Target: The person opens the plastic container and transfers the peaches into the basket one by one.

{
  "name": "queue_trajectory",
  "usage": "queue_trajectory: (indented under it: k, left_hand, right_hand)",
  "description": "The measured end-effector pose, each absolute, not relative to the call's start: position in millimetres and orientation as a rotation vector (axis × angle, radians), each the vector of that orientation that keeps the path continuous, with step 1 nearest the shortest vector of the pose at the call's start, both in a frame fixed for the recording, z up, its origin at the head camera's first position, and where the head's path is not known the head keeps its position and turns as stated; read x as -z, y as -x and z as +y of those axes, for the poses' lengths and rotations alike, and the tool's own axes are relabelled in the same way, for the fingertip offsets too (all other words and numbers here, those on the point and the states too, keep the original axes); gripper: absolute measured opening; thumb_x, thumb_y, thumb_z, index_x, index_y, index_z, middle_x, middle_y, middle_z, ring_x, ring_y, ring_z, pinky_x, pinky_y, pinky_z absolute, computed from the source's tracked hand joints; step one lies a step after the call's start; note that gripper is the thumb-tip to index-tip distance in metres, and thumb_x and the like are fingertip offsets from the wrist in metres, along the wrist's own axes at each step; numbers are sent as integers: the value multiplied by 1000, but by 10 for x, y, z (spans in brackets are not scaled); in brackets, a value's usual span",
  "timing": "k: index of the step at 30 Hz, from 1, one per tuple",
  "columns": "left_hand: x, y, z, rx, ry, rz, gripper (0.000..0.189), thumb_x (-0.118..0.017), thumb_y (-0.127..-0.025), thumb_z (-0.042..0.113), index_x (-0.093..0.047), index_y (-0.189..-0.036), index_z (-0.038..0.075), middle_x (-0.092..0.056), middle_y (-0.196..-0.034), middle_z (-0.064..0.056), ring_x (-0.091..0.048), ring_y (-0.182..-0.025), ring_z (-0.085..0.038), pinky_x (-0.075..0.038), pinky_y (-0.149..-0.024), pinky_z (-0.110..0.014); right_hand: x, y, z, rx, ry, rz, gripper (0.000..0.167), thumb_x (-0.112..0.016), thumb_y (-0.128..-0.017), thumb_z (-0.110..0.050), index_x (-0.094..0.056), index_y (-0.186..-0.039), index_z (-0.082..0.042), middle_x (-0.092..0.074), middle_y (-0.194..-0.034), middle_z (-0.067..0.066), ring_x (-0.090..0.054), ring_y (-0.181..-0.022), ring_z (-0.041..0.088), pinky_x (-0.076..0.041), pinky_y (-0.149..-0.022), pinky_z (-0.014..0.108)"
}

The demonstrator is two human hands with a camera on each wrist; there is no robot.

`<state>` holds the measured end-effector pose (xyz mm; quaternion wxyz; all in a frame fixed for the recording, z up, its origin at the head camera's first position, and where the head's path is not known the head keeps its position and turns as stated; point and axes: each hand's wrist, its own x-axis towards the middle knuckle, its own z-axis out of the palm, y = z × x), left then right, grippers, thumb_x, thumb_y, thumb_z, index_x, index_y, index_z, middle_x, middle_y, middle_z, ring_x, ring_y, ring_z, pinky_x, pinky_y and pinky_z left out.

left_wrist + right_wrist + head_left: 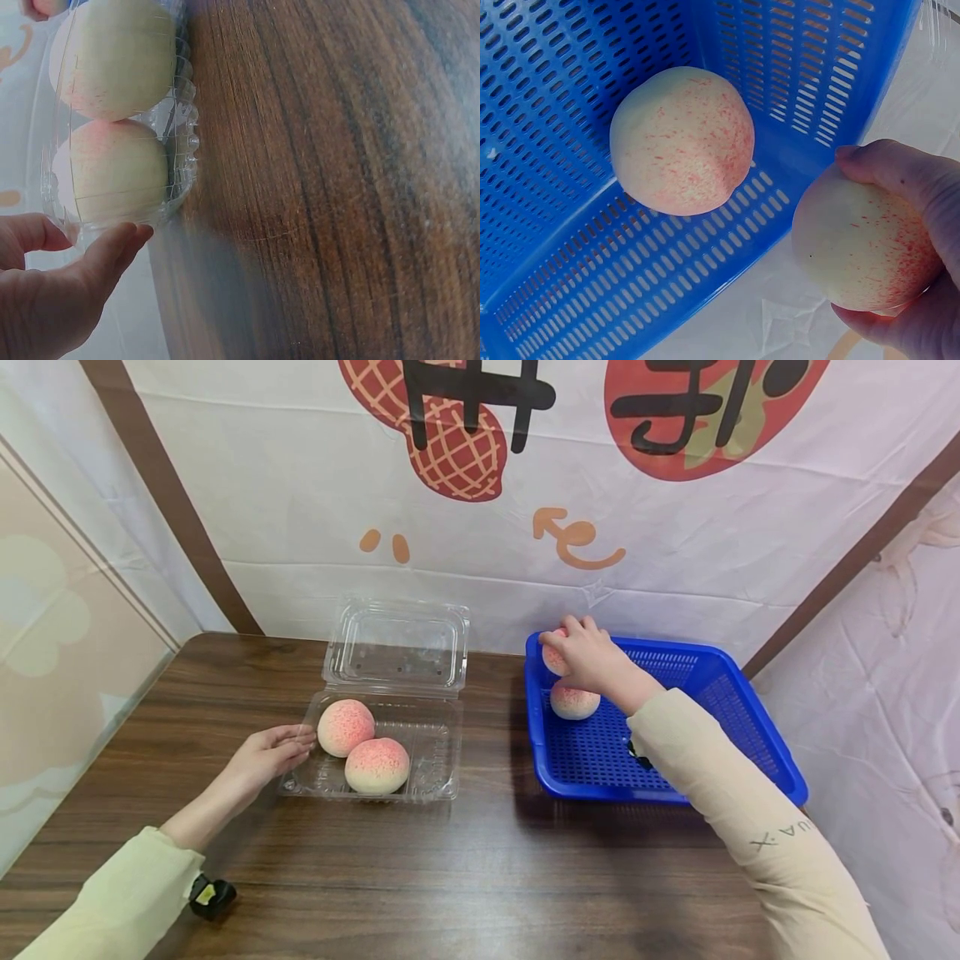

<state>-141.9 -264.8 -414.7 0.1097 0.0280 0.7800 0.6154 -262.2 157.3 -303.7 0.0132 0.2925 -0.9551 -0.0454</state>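
My left hand [264,762] is at the left end of an open clear plastic clamshell box [435,743]. In the left wrist view its thumb and fingers [112,251] pinch that end of the box. Inside the box sit two pink-and-cream peaches, one peach [346,727] at the back left and another peach [377,767] in front, touching it. My right hand [596,662] grips a peach [866,240] above the back left corner of a blue plastic basket [600,760]. Another peach [682,141] lies in the basket, just below the held one.
The clear lid [397,647] stands folded back behind the box. All this is on a dark wood-grain table [480,877]. A printed white cloth [300,518] hangs right behind the table, and more cloth [885,693] hangs at the right.
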Motion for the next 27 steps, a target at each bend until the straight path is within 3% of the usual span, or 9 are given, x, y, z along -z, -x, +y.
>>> queue_trajectory:
  k: [9,27]
  left_hand:
    - [4150,1414,-2649,-1822,-86,2297,44,-36,-96,2,-23,-127,-27,-29,-130,-43,-49,-95,10,-47,-84,-14]
    - [4161,1425,-2657,-1798,-87,2306,45,-36,-97,3,-22,-128,-26,-29,-130,-43,-49,-97,8,-47,-85,-14]
  right_hand:
    - [3042,2625,1661,105,-879,-2998,56,-73,-76,-17,-51,-127,-14,-42,-122,20,-38,-105,40,-44,-83,55]
    - [3076,2649,1841,77,-852,-2988,54,-73,-74,-15,-53,-124,-10,-44,-116,21,-38,-101,40,-45,-76,55]
